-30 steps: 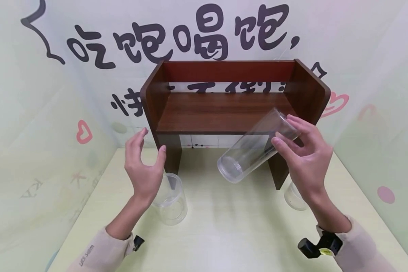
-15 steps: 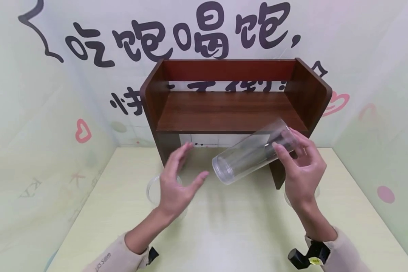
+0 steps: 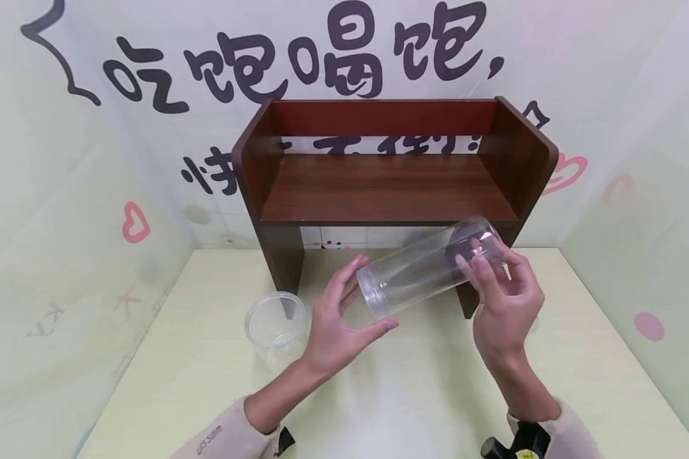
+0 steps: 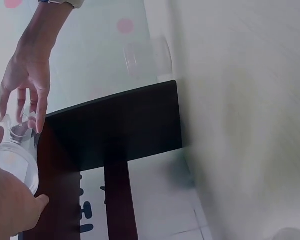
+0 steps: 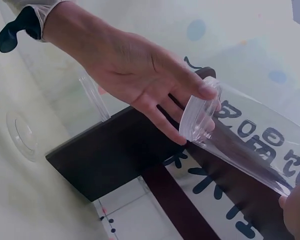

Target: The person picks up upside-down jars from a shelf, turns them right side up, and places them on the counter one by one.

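Note:
A tall clear plastic jar [image 3: 410, 271] hangs tilted in front of the shelf, its ringed end low and to the left. The right hand [image 3: 508, 306] grips its upper right end between thumb and fingers. Around the ringed end, the left hand [image 3: 335, 331] spreads its thumb and fingers, the fingertips right at the rim. In the right wrist view, the left hand [image 5: 140, 75] has its thumb overlapping the rim and a fingertip beside it. Another clear plastic jar [image 3: 275, 322], wide and lidless, stands on the table left of the left hand, partly behind its forearm.
A dark brown wooden shelf [image 3: 379, 191] stands on the pale table [image 3: 390, 408] against a printed wall. Beyond its right panel, a further clear jar [image 4: 147, 57] shows in the left wrist view; the right hand mostly hides it from the head camera.
The left hand has moved right from above the wide jar to the ringed end of the held jar. The right hand has lowered its end, so the jar lies flatter.

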Available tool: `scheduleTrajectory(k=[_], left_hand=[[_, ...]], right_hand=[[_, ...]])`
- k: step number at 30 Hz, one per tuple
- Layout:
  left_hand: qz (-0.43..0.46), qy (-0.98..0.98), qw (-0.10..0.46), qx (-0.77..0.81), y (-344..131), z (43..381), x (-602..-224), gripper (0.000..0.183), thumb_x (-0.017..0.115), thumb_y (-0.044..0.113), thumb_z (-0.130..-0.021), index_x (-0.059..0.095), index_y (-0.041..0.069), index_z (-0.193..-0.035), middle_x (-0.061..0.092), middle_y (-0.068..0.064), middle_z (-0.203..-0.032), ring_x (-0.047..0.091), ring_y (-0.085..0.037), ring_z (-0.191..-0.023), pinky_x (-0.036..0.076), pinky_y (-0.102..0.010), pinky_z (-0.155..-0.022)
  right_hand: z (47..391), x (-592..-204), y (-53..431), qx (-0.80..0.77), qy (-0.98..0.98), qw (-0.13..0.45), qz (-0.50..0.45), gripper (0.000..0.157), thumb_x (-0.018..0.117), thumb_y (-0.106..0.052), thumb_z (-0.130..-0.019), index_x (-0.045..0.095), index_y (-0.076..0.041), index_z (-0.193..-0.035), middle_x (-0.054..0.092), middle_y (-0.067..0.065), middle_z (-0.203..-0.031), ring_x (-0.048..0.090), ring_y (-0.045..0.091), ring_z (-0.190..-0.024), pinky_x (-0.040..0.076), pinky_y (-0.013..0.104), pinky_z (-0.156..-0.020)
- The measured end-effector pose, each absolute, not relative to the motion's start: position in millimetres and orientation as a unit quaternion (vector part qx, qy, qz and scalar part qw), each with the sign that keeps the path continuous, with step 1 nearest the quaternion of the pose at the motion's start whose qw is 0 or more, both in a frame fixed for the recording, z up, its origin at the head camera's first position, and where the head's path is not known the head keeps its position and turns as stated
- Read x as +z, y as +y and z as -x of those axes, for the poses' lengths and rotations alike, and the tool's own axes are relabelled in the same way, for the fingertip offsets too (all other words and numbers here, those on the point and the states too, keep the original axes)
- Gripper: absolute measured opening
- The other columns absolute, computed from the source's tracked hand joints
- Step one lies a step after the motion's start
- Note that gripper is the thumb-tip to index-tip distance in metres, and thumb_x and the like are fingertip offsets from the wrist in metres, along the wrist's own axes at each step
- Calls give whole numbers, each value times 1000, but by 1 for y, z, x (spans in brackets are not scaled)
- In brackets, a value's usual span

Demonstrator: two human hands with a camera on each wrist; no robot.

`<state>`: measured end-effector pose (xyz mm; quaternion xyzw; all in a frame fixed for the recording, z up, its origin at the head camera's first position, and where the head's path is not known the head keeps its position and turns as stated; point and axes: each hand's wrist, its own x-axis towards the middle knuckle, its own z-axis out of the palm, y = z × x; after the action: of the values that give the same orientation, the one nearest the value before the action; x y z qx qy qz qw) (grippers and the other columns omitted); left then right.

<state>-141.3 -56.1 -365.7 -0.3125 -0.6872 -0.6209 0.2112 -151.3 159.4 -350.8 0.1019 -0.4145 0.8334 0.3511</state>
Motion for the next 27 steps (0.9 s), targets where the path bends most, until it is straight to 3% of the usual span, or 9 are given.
scheduleTrajectory(k=[11,17,21,27], left_hand=[[298,-687,214,-627,-65,140,-373,78,85,-12,-61,49,-10,-130,56,-23,-129,57,-36,-117,57,-39,-89],[298,-712,223,-595,-76,136,-367,76,87,-8,-61,52,-9,-128,59,-21,-126,61,-32,-113,59,-37,-84],[294,-733,206,-577,-83,136,-363,76,87,-6,-63,52,-8,-130,58,-22,-128,60,-33,-114,59,-39,-83],[287,-767,176,-546,-97,143,-367,82,88,1,-66,50,0,-138,58,-15,-128,58,-29,-115,60,-38,-81]], right_hand=[[147,-371,162,823,-486,281,-85,29,62,9,-89,56,16,-116,60,21,-112,66,30,-104,57,42,-88],[145,-380,178,693,-668,269,-35,32,71,-2,-86,65,1,-118,68,6,-105,67,14,-93,56,19,-84],[147,-384,190,596,-737,311,-69,44,75,3,-80,65,-1,-122,67,10,-114,66,14,-102,53,19,-92],[147,-374,203,457,-748,466,-126,56,81,15,-62,64,11,-116,64,28,-110,63,24,-104,54,19,-91]])
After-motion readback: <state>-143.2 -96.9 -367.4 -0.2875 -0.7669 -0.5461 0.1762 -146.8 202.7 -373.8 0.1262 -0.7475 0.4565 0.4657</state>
